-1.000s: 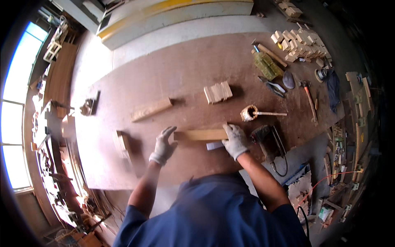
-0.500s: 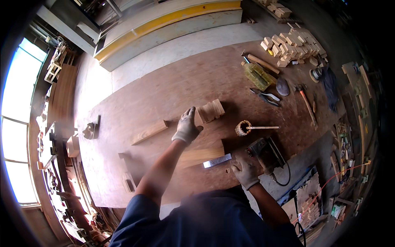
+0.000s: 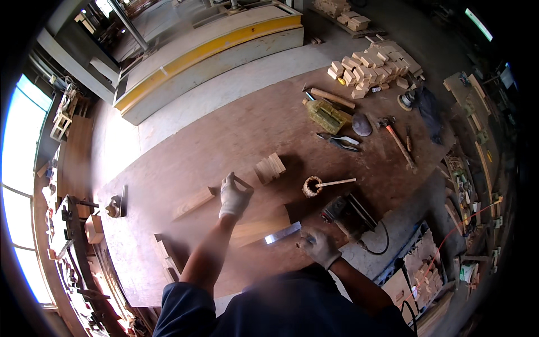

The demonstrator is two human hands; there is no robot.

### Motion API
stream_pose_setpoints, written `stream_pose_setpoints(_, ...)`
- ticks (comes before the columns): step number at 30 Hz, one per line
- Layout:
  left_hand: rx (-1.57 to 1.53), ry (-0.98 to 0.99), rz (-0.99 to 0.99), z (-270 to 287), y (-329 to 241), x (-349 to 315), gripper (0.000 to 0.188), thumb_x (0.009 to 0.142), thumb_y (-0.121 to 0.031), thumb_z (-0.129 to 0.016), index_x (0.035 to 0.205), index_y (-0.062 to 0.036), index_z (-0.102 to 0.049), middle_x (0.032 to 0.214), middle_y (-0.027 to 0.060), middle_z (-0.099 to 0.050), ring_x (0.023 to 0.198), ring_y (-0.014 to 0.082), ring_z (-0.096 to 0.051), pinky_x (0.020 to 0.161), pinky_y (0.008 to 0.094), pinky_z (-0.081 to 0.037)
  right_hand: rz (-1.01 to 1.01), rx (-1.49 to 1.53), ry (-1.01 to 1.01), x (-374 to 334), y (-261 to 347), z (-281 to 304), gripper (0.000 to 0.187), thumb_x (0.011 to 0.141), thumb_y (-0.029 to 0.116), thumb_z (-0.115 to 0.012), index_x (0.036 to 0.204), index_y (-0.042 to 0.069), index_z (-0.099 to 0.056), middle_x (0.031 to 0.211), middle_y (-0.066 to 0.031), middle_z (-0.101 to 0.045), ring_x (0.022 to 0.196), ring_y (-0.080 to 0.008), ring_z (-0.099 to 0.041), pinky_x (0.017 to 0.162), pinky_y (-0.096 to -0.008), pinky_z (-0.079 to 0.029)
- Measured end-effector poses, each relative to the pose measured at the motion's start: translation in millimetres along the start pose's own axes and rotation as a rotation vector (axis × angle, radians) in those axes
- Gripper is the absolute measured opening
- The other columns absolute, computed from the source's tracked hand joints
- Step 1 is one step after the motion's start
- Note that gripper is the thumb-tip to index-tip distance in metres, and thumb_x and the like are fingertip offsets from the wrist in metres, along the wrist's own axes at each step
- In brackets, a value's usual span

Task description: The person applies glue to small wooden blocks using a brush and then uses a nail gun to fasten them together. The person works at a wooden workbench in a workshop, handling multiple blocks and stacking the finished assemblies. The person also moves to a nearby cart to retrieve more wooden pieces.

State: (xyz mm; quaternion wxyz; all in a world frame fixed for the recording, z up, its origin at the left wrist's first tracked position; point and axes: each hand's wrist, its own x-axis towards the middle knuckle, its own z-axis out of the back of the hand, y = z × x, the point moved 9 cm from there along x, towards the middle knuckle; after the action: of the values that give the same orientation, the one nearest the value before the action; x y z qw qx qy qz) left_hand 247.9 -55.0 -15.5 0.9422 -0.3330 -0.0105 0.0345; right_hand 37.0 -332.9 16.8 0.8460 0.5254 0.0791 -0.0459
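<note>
My left hand (image 3: 234, 197), in a pale glove, is over the middle of the table with its fingers apart. I see nothing held in it. Just to its right stands a small stack of wooden pieces (image 3: 270, 168). A light wooden bar (image 3: 193, 203) lies to its left. Below the hand, a wider pale board (image 3: 255, 229) is partly hidden by my forearm. A flat shiny metal strip (image 3: 283, 232) rests by the board's near right end. My gloved right hand (image 3: 321, 248) is low over the table beside that strip, fingers loosely bent and apart.
To the right are a glue pot (image 3: 312, 186) with a stick and a dark corded power tool (image 3: 349, 216). Farther back lie pliers (image 3: 339, 141), a yellowish bottle (image 3: 327, 116), a hammer (image 3: 397, 140) and piled wood blocks (image 3: 373, 64). A metal tool (image 3: 116, 205) sits at the left edge.
The view has shifted, so the table's things appear farther left and lower. My left hand has drawn back slightly toward me from beside the stack. My right hand's fingers are more bent.
</note>
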Motion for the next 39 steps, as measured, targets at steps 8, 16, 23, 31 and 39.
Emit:
stream_pose_setpoints(8,-0.673,0.114,-0.354,59,-137,-117,0.093,0.074,-0.017,-0.091,0.152,0.0056,-0.046,0.136,0.0209,-0.063,0.122,0.0336,-0.067,0.105,0.0439,-0.055,-0.463,1.072,0.143,27,35,-26,0.032,0.104,0.03,-0.068,0.117,0.001,-0.071,0.093,-0.0071,-0.076,0.083,-0.0179,-0.075,0.071,-0.0316,-0.062)
stream_pose_setpoints(16,-0.865,0.283,-0.213,40,-132,-144,0.087,0.085,-0.015,-0.087,0.156,0.0053,-0.041,0.143,0.0191,-0.062,0.127,0.028,-0.064,0.109,0.0406,-0.052,-0.089,0.283,-0.11,34,50,21,0.023,0.094,0.025,-0.077,0.097,0.003,-0.071,0.087,-0.0024,-0.072,0.072,-0.0149,-0.07,0.066,-0.0326,-0.057)
stream_pose_setpoints(23,-1.207,0.391,0.201,1,-139,-151,0.059,0.098,-0.007,-0.075,0.15,0.0066,-0.049,0.133,0.0133,-0.067,0.118,0.0175,-0.065,0.101,0.0337,-0.055,0.27,-0.364,-0.297,25,113,29,0.023,0.083,0.02,-0.082,0.083,0.008,-0.062,0.078,-0.0112,-0.069,0.066,-0.0297,-0.066,0.06,-0.043,-0.052)
stream_pose_setpoints(31,-1.193,0.4,0.243,-29,-116,-134,0.047,0.104,-0.013,-0.066,0.146,0.0056,-0.055,0.122,0.0109,-0.071,0.104,0.0163,-0.068,0.09,0.0303,-0.056,0.379,-0.416,-0.245,28,98,33,0.028,0.085,0.03,-0.085,0.096,0.007,-0.072,0.077,-0.0125,-0.07,0.069,-0.0311,-0.07,0.062,-0.0426,-0.054)
stream_pose_setpoints(39,-1.274,0.528,0.301,-38,-99,-134,0.033,0.112,-0.034,-0.052,0.12,-0.0037,-0.065,0.106,0.007,-0.069,0.093,0.0182,-0.07,0.078,0.0342,-0.061,-0.408,0.354,-0.434,82,-41,111,0.037,0.083,0.034,-0.089,0.103,0.006,-0.074,0.078,-0.005,-0.074,0.07,-0.0133,-0.07,0.066,-0.0355,-0.058)
